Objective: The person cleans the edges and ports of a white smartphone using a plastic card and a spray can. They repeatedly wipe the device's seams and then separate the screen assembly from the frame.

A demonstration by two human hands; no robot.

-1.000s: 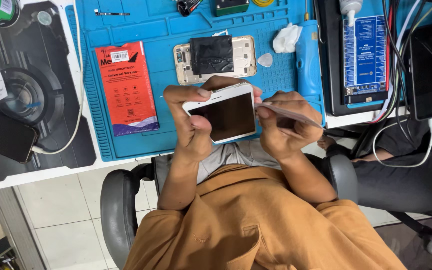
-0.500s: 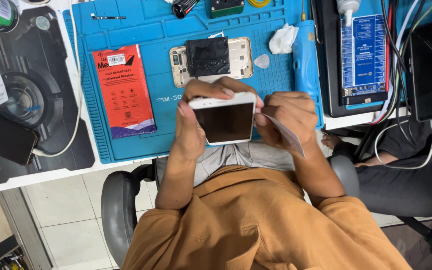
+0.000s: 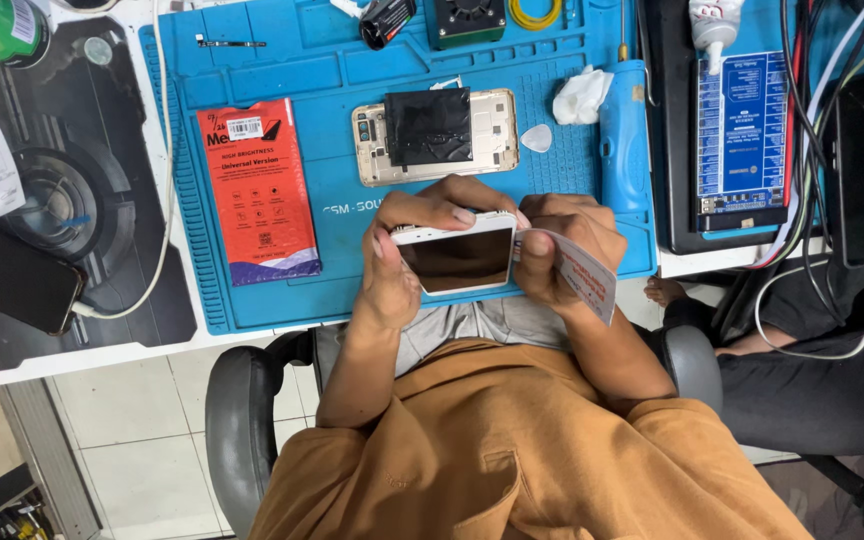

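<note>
Head view: left hand (image 3: 392, 275) gripped a white-framed smartphone with a dark screen (image 3: 457, 257), fingers (image 3: 442, 205) wrapped over its top edge, held just above the near edge of the blue silicone repair mat (image 3: 342, 100) on the desk. Right hand (image 3: 562, 245) pinched a thin white-and-red plastic card (image 3: 587, 280), its tip touching the phone's right edge at the seam. Screen looked seated in the frame, so separation seemed barely started, most prying left. On the mat lay a gold phone chassis with a black battery (image 3: 434, 135), already opened and set apart, plus a white triangular pick (image 3: 537, 138), crumpled white tissue (image 3: 582, 95), and an orange-red flat screen package (image 3: 257, 190) looking sealed
</note>
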